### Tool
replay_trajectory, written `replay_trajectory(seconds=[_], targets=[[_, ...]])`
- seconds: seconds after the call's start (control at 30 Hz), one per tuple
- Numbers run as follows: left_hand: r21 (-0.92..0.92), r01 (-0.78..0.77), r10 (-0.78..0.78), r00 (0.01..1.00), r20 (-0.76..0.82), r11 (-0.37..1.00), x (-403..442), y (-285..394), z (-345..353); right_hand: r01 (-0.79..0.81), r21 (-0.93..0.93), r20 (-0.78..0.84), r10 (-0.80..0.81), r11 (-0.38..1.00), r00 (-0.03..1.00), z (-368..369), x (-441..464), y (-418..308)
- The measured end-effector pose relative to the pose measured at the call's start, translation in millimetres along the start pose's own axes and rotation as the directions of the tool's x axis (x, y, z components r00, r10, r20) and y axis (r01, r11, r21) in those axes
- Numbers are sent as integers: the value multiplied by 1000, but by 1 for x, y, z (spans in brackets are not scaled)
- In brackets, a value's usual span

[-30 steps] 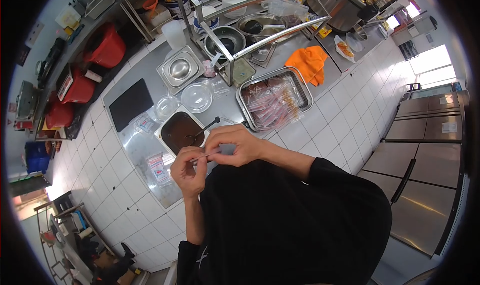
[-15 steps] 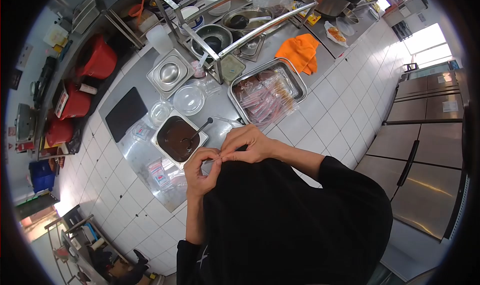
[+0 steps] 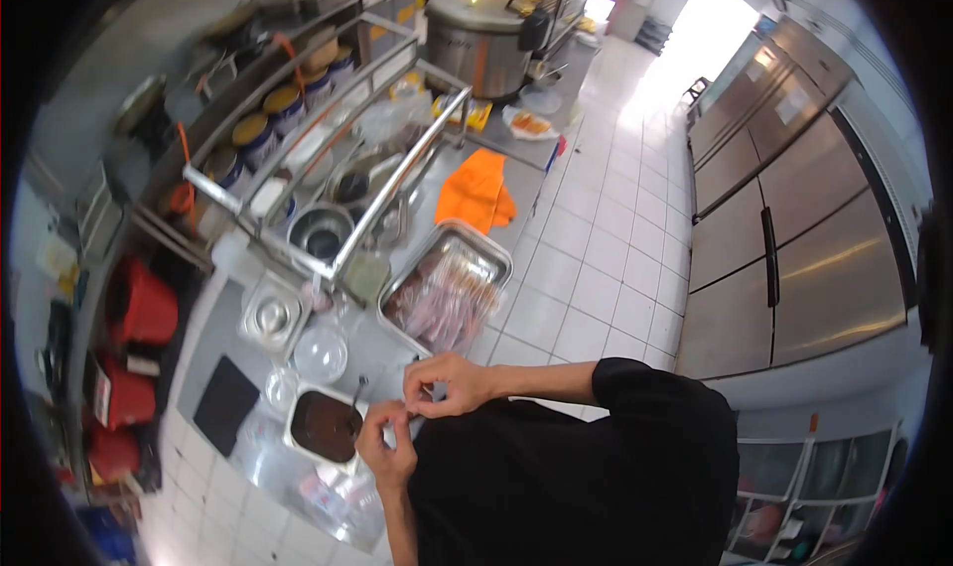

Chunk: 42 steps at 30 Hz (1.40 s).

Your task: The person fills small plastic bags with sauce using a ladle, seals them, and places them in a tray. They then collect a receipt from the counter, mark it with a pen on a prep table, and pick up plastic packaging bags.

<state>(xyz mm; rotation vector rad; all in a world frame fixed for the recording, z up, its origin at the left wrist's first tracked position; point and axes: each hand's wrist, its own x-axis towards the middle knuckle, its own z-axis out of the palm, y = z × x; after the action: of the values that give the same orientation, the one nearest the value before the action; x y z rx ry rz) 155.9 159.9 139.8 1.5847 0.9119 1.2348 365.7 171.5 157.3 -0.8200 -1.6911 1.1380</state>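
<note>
My left hand (image 3: 387, 449) and my right hand (image 3: 446, 383) meet in front of my chest, fingertips pinched close together. Whatever lies between them is too small and blurred to make out. Just left of my left hand, dark brown sauce (image 3: 323, 427) fills a square metal container, and a dark-handled ladle (image 3: 358, 395) stands in it. Beyond my right hand sits a perforated metal tray (image 3: 495, 245) with several clear plastic packets (image 3: 447, 298) heaped inside.
Clear round lids (image 3: 321, 354), a metal pan (image 3: 271, 316) and a black mat (image 3: 226, 404) lie on the steel table. An orange cloth (image 3: 476, 191) lies behind the tray. A metal rack frame (image 3: 338, 258) rises at the back; steel refrigerators (image 3: 794, 238) stand right.
My view has swung upward and to the right, so the table sits lower in the picture. Both hands stay pinched together, with the fingers slightly shifted.
</note>
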Motion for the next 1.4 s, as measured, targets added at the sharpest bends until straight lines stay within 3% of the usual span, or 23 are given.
replay_trajectory(seconds=[0.13,0.23,0.27,0.33,0.4,0.43,0.5,0.57,0.6,0.67,0.77,0.83,0.87,0.9,0.93,1.0,1.07,1.17,1.27,1.4], targets=[[69,-73,71,997,37,995,12,-4,3,11,-11,40,-11,1000,999,-34,-5,4],[178,-143,138,990,42,974,22,-6,22,-156,-38,118,160,987,980,-67,-4,7],[231,-146,136,989,58,962,25,-5,28,-113,5,109,112,994,988,-79,-6,24],[258,-55,31,995,93,965,28,8,32,-364,-139,49,374,921,926,-118,-5,29],[128,49,-62,993,102,991,26,10,22,-327,-24,-55,325,945,944,-158,-4,50],[106,56,-67,992,104,993,21,2,13,-449,29,-58,450,893,891,-178,0,48],[115,154,-169,977,132,981,1,0,-11,-397,-262,-99,384,880,918,-210,-3,63],[169,200,-223,967,128,965,-10,4,-28,-348,-347,-177,304,871,936,-223,-14,94],[223,285,-320,937,139,932,-20,3,-39,-323,-392,-218,254,861,942,-229,-23,114],[333,444,-512,846,151,832,-47,-2,-66,-345,-588,-260,233,732,937,-238,-46,137],[510,545,-608,792,-52,666,-98,-31,-94,-329,-781,-249,218,531,943,-234,-87,141],[716,294,-372,927,-52,633,-125,-73,-105,-320,-839,-247,215,440,945,-234,-108,139],[808,222,-288,955,-67,546,-163,-82,-109,-273,-867,-196,219,416,956,-232,-110,145],[809,192,-259,965,-51,556,-173,-90,-107,-232,-893,-162,207,385,965,-238,-108,143],[814,176,-240,970,-47,553,-180,-101,-102,-176,-852,-123,138,492,983,-238,-106,145],[852,222,-327,943,-64,475,-198,-122,-96,-116,-842,-85,83,527,993,-209,-83,121],[881,213,-415,910,-21,422,-192,-113,-89,-69,-920,-7,159,385,987,-196,-87,123],[885,152,-416,908,51,441,-183,-103,-87,-112,-946,30,425,306,905,-214,-91,127],[899,120,-386,920,58,421,-187,-117,-83,-183,-939,-12,506,290,863,-230,-89,128],[889,62,-271,960,71,454,-206,-131,-80,-75,-985,-14,360,155,933,-231,-93,108]])
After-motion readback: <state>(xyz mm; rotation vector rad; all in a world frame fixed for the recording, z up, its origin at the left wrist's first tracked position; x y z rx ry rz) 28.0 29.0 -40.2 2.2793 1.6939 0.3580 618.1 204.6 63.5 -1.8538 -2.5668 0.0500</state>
